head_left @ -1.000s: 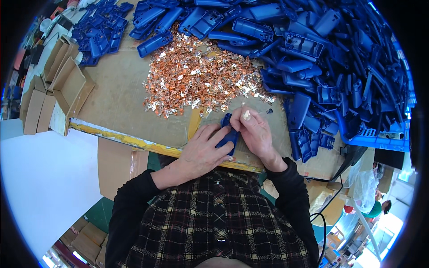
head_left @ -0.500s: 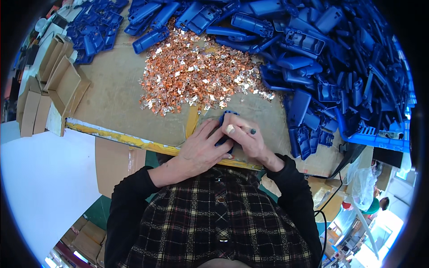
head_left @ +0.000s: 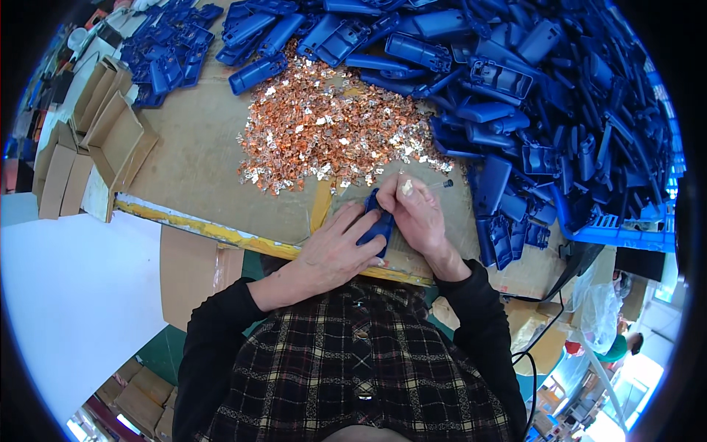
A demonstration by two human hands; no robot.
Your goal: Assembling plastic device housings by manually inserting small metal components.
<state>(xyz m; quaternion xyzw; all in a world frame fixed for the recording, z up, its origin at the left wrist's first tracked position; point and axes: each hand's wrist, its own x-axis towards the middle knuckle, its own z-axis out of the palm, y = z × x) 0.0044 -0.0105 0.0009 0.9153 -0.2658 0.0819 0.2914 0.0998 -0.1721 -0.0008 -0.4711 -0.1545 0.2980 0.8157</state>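
Observation:
At the table's front edge lies a blue plastic housing (head_left: pixel 379 234), long and hollow-looking, partly covered by my fingers. My left hand (head_left: pixel 335 250) is closed over its left side and keeps it against the tabletop. My right hand (head_left: pixel 418 214) is pinched at the far end of the housing, its thumb and finger touching or nearly touching it. A thin pen-like tool with a dark end (head_left: pixel 446 183) pokes out to the right of that hand; its other end is hidden by the fingers. Whatever lies at the fingertips is too small to make out.
A heap of small copper-coloured and silvery metal pieces (head_left: pixel 331 125) spreads just beyond my hands. Blue housings (head_left: pixel 508 96) pile up at the back and right, by a blue plastic basket (head_left: pixel 618 234). Smaller blue parts (head_left: pixel 173 51) and open cardboard boxes (head_left: pixel 110 140) stand left.
My right hand has shifted slightly and turned, swinging the tool's dark end from near the palm out to the far right. More of the housing shows. My left hand stays on it.

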